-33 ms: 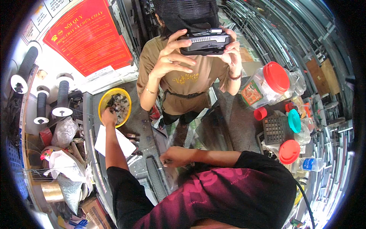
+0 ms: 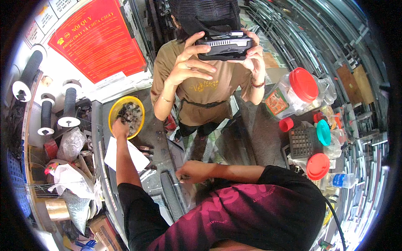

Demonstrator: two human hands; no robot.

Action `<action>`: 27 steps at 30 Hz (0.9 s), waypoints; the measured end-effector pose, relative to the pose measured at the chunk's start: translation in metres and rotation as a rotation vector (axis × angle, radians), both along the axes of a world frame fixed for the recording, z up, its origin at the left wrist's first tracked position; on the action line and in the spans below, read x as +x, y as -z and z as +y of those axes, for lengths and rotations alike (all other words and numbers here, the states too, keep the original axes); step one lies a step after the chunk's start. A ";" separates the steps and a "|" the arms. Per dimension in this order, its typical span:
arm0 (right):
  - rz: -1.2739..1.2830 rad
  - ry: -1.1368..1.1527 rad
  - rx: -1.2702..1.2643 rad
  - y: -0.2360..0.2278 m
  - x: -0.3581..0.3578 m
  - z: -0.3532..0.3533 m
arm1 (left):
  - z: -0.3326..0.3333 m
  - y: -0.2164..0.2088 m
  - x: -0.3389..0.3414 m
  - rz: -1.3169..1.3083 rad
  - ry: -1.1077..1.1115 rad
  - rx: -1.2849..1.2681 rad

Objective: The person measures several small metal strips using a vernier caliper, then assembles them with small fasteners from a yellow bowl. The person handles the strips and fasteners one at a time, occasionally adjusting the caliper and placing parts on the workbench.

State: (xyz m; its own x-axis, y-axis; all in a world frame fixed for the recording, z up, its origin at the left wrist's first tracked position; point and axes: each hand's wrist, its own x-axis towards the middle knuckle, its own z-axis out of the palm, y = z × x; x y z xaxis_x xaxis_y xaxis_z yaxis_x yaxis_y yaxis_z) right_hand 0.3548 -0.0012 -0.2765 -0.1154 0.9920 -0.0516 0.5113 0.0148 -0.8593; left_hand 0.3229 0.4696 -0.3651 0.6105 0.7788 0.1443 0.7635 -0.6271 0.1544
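My left hand point(image 2: 120, 128) reaches out to the near rim of a yellow bowl point(image 2: 114, 109) filled with small dark and grey pieces point(image 2: 130, 113). Its fingers curl down among the pieces, and their grip is hidden. My right hand point(image 2: 190, 171) is closed low over the work surface, pinching a small thin metal part point(image 2: 181, 178) beside a dark curved metal strip point(image 2: 169, 194). A white sheet of paper point(image 2: 133, 155) lies under my left forearm.
A person in a brown shirt point(image 2: 205, 90) stands opposite, holding a black device point(image 2: 226, 46) in both hands. On the right are red-lidded clear jars point(image 2: 293, 94), a teal lid point(image 2: 323, 131) and a black keypad point(image 2: 302, 142). On the left are dark rolls point(image 2: 69, 106) and plastic bags point(image 2: 69, 178).
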 end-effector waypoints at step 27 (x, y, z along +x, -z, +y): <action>-0.044 -0.034 0.016 -0.001 -0.009 -0.012 | -0.047 -0.009 -0.029 -0.186 0.138 -0.051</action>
